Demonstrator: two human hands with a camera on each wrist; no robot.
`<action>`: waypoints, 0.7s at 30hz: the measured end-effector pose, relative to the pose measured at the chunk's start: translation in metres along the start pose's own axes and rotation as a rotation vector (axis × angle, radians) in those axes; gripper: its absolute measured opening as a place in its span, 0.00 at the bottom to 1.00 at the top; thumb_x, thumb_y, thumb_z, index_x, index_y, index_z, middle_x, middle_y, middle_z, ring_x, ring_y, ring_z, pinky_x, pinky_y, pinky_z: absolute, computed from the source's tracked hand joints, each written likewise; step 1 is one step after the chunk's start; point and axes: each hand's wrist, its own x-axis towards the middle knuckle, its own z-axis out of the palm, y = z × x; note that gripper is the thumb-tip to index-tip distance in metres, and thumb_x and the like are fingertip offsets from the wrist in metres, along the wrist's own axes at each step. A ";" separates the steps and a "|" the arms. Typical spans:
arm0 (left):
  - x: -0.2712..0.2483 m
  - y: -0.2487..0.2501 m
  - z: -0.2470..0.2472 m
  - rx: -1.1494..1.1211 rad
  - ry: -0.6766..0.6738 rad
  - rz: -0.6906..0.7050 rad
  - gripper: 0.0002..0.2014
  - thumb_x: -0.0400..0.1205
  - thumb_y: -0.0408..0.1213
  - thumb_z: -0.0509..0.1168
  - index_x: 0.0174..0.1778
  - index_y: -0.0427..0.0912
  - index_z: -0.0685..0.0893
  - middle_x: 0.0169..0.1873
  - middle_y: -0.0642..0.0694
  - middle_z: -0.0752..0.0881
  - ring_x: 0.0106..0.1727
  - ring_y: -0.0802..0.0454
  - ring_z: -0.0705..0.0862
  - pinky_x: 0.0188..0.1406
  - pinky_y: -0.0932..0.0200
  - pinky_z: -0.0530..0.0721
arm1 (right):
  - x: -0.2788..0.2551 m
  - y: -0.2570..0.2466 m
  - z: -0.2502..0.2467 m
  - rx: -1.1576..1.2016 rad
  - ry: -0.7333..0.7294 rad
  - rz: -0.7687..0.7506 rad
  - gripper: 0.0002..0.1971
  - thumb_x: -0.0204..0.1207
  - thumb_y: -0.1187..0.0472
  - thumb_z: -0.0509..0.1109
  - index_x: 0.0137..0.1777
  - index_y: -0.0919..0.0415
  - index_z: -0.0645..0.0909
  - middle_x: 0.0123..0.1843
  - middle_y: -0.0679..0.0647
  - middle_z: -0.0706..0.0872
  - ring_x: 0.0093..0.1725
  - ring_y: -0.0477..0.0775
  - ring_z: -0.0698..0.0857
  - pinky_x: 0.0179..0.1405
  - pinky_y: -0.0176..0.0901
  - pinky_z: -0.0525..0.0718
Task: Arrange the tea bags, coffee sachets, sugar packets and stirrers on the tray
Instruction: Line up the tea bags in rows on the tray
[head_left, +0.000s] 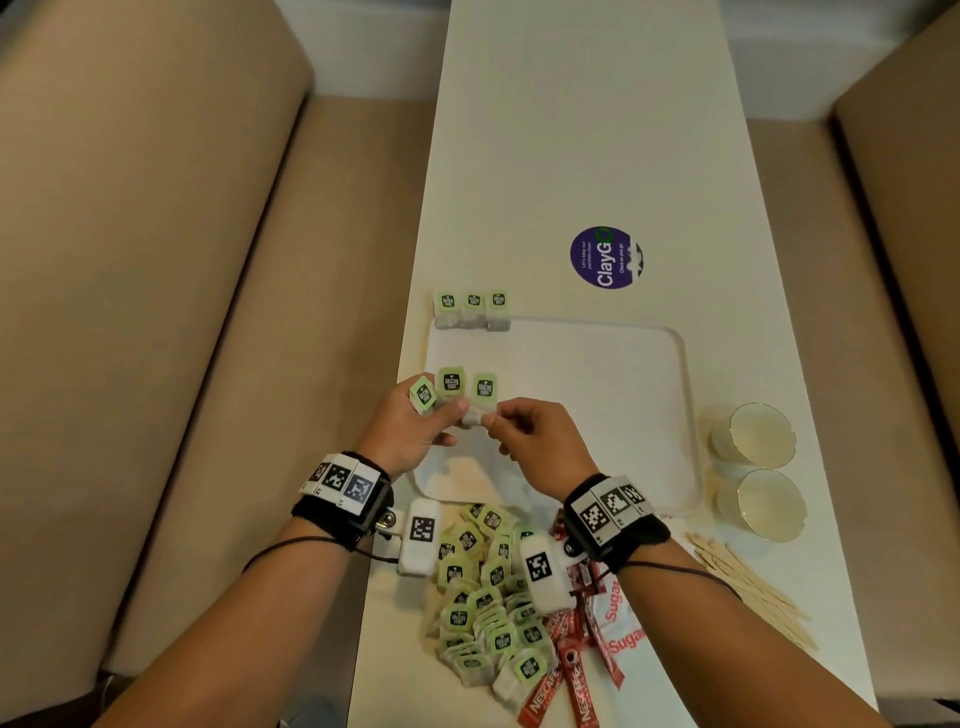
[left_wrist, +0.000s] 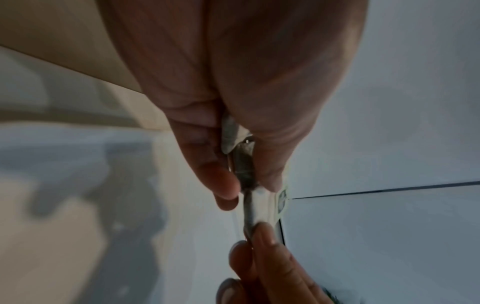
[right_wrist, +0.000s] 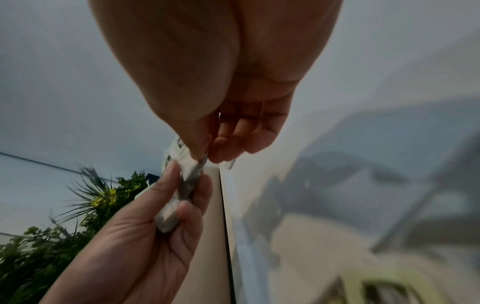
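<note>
Above the white tray (head_left: 649, 364), my left hand (head_left: 415, 431) grips a fan of three green-tagged tea bags (head_left: 451, 383). My right hand (head_left: 524, 436) pinches the lower edge of the rightmost tea bag (head_left: 484, 388). In the left wrist view the left fingers (left_wrist: 223, 185) clamp the grey tea bags (left_wrist: 245, 170), and the right fingertips (left_wrist: 262, 236) pinch them from below. In the right wrist view the right thumb and fingers (right_wrist: 202, 152) pinch the tea bag edge (right_wrist: 193, 174). Three tea bags (head_left: 471, 309) lie in a row at the tray's far left rim.
A heap of tea bags (head_left: 483, 597) lies near me, with red coffee sachets (head_left: 571, 680) and sugar packets (head_left: 618, 618) beside it. Wooden stirrers (head_left: 748, 587) lie at the right. Two white cups (head_left: 753, 436) stand right of the tray. A purple sticker (head_left: 605, 257) marks the table. Beige sofas flank it.
</note>
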 end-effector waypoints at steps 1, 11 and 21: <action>0.004 0.001 -0.003 0.000 0.017 -0.001 0.08 0.83 0.32 0.71 0.57 0.36 0.84 0.48 0.39 0.92 0.46 0.47 0.92 0.34 0.59 0.87 | 0.008 -0.001 -0.001 0.003 0.011 -0.002 0.06 0.83 0.57 0.74 0.46 0.58 0.89 0.36 0.50 0.89 0.31 0.43 0.84 0.34 0.32 0.81; 0.045 -0.002 -0.034 -0.043 0.133 -0.055 0.06 0.86 0.33 0.68 0.56 0.36 0.84 0.45 0.39 0.93 0.45 0.47 0.92 0.35 0.60 0.90 | 0.105 -0.011 -0.001 -0.088 0.096 0.030 0.11 0.81 0.53 0.76 0.53 0.60 0.90 0.35 0.50 0.92 0.29 0.41 0.86 0.35 0.32 0.82; 0.066 -0.003 -0.037 -0.151 0.196 -0.030 0.02 0.86 0.31 0.67 0.52 0.38 0.83 0.35 0.46 0.93 0.39 0.51 0.92 0.35 0.61 0.91 | 0.151 -0.018 0.033 -0.147 0.119 0.076 0.10 0.80 0.53 0.76 0.39 0.56 0.91 0.31 0.52 0.91 0.25 0.44 0.83 0.33 0.38 0.85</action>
